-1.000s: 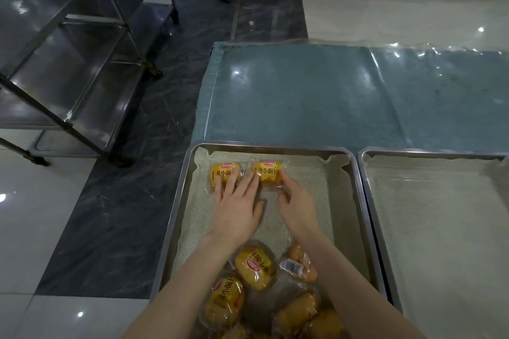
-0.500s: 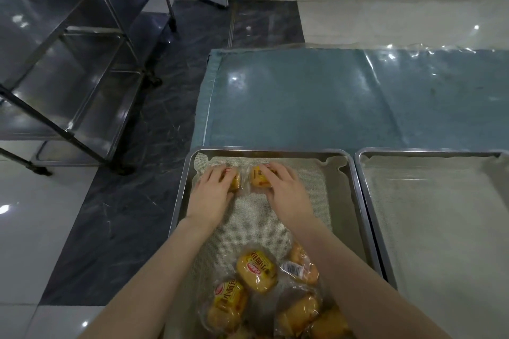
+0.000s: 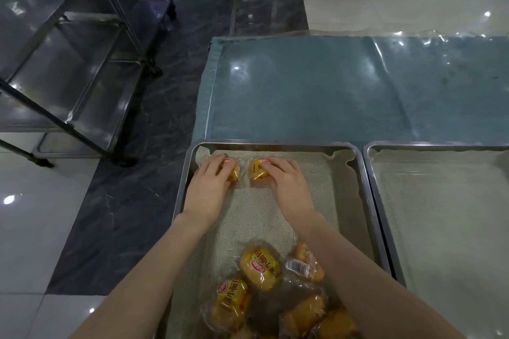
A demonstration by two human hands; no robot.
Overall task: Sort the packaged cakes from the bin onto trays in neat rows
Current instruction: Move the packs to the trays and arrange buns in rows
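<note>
Two packaged yellow cakes lie side by side at the far left of the left steel tray [image 3: 275, 142], on its mesh liner. My left hand [image 3: 210, 187] rests over the left cake [image 3: 234, 171] and covers most of it. My right hand [image 3: 286, 184] lies over the right cake [image 3: 257, 172], fingers laid across its top. A narrow gap separates the two packets. At the tray's near end, between my forearms, sits a loose pile of several wrapped cakes [image 3: 260, 267]. No bin shows in this view.
A second lined steel tray [image 3: 440, 143] stands directly to the right, with no cakes in its visible part. Both trays sit on a table with a blue cloth under clear plastic [image 3: 330, 91]. A steel rack [image 3: 68, 63] stands on the floor to the left.
Both hands have slid forward over the two cakes, and the cakes now lie closer to the tray's far edge and left corner. The pile near me has not moved.
</note>
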